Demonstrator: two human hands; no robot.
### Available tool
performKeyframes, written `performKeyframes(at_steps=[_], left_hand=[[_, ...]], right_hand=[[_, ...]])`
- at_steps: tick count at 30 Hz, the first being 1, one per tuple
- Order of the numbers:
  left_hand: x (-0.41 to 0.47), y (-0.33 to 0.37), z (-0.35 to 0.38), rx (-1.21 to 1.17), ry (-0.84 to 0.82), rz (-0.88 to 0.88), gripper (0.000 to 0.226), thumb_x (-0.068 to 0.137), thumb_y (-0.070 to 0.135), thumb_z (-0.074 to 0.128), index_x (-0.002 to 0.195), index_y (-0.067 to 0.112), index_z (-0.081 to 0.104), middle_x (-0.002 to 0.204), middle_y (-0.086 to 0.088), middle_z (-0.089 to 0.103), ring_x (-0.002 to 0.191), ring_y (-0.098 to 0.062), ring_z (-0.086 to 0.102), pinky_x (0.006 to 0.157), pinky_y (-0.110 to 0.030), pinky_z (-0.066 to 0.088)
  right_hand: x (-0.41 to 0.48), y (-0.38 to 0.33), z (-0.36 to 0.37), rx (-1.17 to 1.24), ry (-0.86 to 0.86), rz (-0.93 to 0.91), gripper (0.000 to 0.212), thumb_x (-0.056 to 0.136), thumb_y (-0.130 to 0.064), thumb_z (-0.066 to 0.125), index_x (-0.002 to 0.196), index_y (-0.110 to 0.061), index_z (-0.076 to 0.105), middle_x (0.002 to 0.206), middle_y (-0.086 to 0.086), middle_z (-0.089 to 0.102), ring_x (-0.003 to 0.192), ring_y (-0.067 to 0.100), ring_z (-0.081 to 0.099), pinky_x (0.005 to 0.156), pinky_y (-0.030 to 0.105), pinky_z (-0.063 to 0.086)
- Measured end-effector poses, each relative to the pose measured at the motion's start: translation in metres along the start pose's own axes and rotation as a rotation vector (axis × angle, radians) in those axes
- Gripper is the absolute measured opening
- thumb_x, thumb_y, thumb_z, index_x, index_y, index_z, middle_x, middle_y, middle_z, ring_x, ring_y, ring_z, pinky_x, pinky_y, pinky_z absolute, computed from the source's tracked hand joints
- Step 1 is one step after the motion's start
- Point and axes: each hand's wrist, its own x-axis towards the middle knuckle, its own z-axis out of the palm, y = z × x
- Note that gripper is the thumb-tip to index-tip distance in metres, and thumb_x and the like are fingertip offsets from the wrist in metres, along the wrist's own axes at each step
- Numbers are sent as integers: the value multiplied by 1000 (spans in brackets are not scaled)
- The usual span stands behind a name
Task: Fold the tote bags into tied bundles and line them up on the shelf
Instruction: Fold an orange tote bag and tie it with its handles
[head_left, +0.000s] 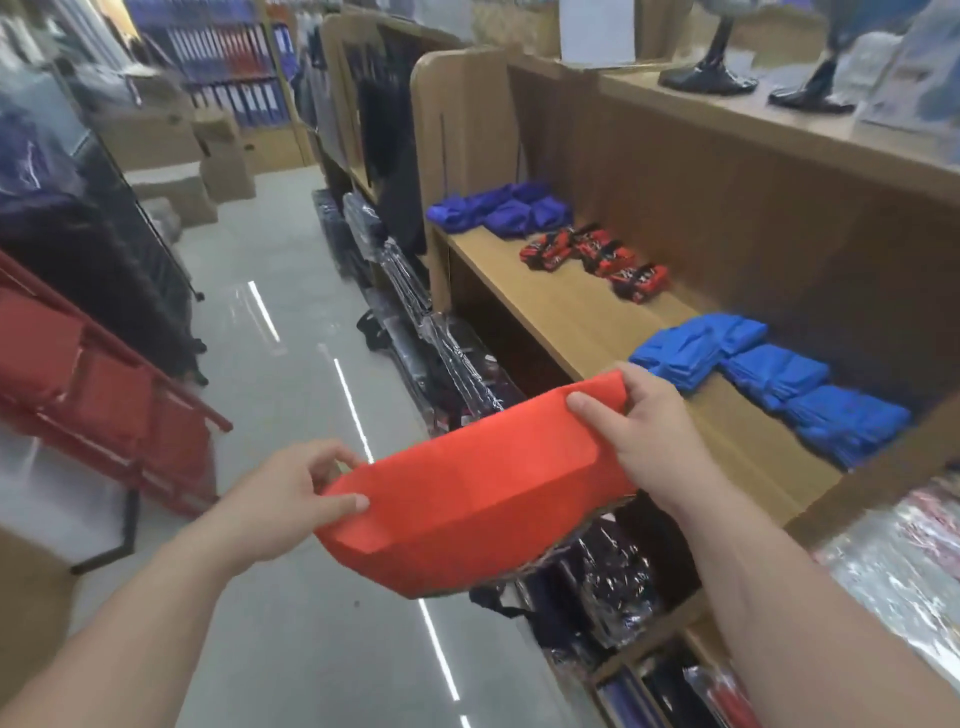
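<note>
The red tote bag is pinched by left hand and right hand above grey floor, beside wooden shelf bearing blue bundles.

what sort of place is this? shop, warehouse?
Likely a shop aisle, perhaps a stockroom: a wooden display shelf holds rows of blue bundles, plastic-wrapped goods fill the lower racks, and cardboard boxes sit at the aisle's end. The left hand and right hand grip an orange tote bag.
</note>
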Motion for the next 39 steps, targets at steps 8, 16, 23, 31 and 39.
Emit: performKeyframes(at_steps=[8,16,23,31,39], left_hand=[[138,58,-15,-188,-315,243,11,91,17,74,103,18,71,97,-8,76,89,-21,73,85,-44,58],[260,70,-65,-358,-123,360,20,82,31,71,94,15,69,90,-16,73,77,-31,69,80,-62,55],[330,111,-77,-1043,-14,288,22,97,-2,56,106,16,66,100,-5,77,90,-18,71,82,-37,57],[394,175,-67,-1509,-370,198,45,97,15,58,141,9,52,131,-15,66,119,-29,65,98,-47,55],[429,171,1,-1487,-531,-104,39,99,11,48,137,13,55,126,-12,70,112,-27,70,100,-53,52]], right_hand=[[125,-31,58,-229,-77,-137,28,83,-25,82,73,-14,58,67,-3,57,60,2,48,58,21,38],[201,-38,106,-501,395,-146,62,78,-49,74,133,-29,53,125,-12,53,119,15,53,106,42,41],[209,-42,148,-399,384,-105,48,85,-53,64,130,-44,51,128,-11,53,125,9,48,107,31,39],[246,-30,115,-523,742,37,57,77,-64,65,128,-39,56,131,-11,49,128,11,45,110,33,33],[267,14,52,375,876,319,65,72,-26,82,131,-30,53,110,6,75,96,14,73,76,29,59]])
